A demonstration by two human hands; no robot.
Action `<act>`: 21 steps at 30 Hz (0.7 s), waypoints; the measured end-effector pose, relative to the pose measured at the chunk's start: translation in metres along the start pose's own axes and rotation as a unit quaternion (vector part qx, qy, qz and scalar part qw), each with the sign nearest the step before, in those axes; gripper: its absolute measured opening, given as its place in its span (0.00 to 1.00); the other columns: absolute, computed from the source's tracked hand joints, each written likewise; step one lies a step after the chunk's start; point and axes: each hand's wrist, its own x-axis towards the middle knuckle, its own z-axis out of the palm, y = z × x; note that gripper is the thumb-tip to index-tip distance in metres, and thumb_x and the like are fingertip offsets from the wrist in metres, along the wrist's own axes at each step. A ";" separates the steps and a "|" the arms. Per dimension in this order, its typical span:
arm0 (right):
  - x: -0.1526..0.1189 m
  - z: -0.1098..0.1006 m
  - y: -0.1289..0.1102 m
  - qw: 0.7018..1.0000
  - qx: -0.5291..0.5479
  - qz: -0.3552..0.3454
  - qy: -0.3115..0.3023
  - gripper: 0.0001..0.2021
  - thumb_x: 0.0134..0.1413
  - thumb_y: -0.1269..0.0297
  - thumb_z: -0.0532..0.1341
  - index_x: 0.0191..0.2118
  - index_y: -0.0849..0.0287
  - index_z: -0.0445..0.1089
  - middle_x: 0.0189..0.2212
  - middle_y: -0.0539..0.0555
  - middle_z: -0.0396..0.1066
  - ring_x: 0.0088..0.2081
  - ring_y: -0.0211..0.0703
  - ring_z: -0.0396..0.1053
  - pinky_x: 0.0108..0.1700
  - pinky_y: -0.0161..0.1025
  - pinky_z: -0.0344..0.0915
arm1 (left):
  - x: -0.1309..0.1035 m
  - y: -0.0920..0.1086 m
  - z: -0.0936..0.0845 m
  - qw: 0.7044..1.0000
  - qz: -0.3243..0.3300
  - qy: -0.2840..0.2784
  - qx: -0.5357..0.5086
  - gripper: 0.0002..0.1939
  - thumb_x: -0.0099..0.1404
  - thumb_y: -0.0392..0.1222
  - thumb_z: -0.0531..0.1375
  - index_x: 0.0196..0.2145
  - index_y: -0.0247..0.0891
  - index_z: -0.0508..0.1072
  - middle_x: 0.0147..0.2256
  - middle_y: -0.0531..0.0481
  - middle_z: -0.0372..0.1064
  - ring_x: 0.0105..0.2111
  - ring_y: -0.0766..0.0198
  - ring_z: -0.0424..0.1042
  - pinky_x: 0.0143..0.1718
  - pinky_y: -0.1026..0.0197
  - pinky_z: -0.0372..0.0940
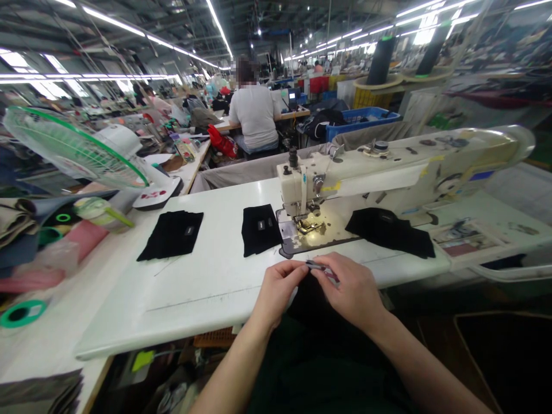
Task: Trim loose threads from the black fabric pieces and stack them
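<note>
My left hand [280, 288] is closed in a pinch on a piece of black fabric [307, 296], just off the front edge of the sewing table. In my right hand [351, 290] are small thread snips [321, 267], their metal blades pointing left at the fabric's top edge by my left fingertips. Beyond my hands stands an industrial sewing machine [302, 190], its needle area lit. A black fabric piece with a small label [261, 229] lies left of the needle plate. Another labelled black piece [172, 236] is farther left, and a black stack [390, 231] rests on the right.
A green-rimmed fan [81, 149] stands at the back left. Tape rolls [23, 313] and cloth lie on the left side table. A person in a white shirt [255, 118] sits ahead with their back to me. Thread cones [382, 60] and a blue crate [366, 122] are behind the machine.
</note>
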 end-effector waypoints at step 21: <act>0.001 0.005 0.003 0.987 0.120 0.103 -0.017 0.10 0.60 0.57 0.60 0.43 0.54 0.71 0.36 0.52 0.77 0.34 0.43 0.74 0.36 0.38 0.70 | -0.003 0.003 0.002 0.999 0.016 -0.034 0.025 0.10 0.54 0.46 0.66 0.30 0.37 0.81 0.31 0.48 0.76 0.33 0.59 0.70 0.38 0.61 0.62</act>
